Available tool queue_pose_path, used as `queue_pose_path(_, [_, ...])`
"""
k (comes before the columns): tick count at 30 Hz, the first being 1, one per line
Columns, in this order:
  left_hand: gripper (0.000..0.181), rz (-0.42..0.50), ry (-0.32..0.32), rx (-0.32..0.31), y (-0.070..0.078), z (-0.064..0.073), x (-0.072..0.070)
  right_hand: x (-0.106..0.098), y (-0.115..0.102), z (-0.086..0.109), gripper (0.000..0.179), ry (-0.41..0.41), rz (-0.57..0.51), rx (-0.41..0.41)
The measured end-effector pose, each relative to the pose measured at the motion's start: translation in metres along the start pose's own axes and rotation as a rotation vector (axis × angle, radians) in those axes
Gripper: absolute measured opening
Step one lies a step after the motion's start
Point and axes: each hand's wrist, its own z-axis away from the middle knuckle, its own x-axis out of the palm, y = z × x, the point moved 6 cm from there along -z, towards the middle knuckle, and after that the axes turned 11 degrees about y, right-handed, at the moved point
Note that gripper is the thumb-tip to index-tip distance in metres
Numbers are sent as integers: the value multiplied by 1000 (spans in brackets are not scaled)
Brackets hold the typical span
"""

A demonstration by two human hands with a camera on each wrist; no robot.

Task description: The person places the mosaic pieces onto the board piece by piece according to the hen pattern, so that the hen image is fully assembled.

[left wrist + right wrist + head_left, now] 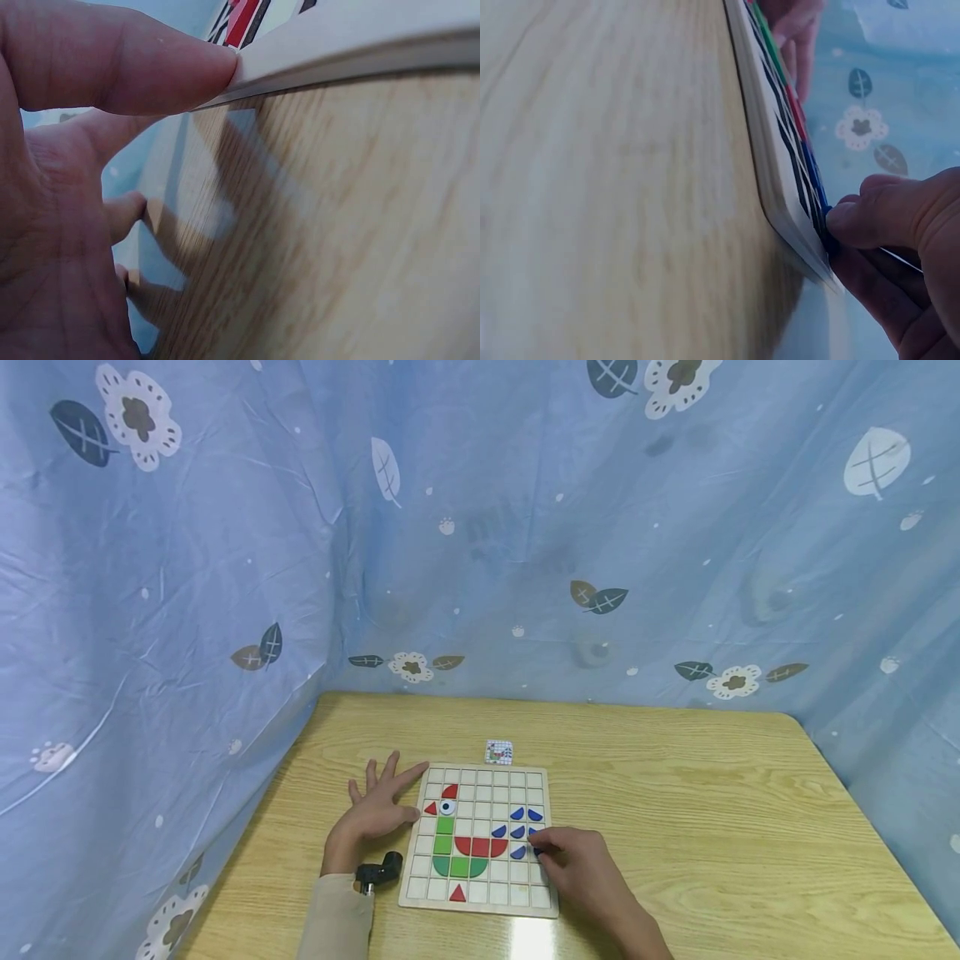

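A wooden grid board (480, 779) lies flat on the table, bearing coloured pieces laid out like a bird. Red pieces (482, 847), green squares (443, 845) and an eye piece (447, 807) sit left of several blue half-circles (517, 814). My left hand (378, 810) has its fingers spread, with thumb and index finger touching the board's left edge. My right hand (585, 864) is at the board's right side, its thumb and index finger pinching a blue half-circle (829, 231) against the grid. That piece is mostly hidden by the fingers.
Behind the board lies a small picture card (498, 752) showing a similar bird pattern. The wood-grain table (712, 827) extends to the right. A blue patterned curtain (525, 543) hangs behind the table and along its sides. A black device (380, 870) sits at my left wrist.
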Motion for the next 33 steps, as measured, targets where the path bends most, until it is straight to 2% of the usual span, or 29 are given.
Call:
queue_pose_path(7, [86,-6,-3,-9,-1,0,1,6,-5,-1,29,-37,99,40])
queue_pose_path(18, [86,-9,-1,-7,-1,0,1,7,-8,2,29,-56,116,51])
queue_pose_path(22, [85,-18,-7,-6,0,0,2,3,-7,3,29,-42,109,29])
queue_pose_path(28, [82,-34,-14,9,3,0,0,-8,-5,2,29,31,68,-21])
queue_pose_path(33, [76,-64,2,2,7,2,-8,-27,-5,-3,27,81,60,-121])
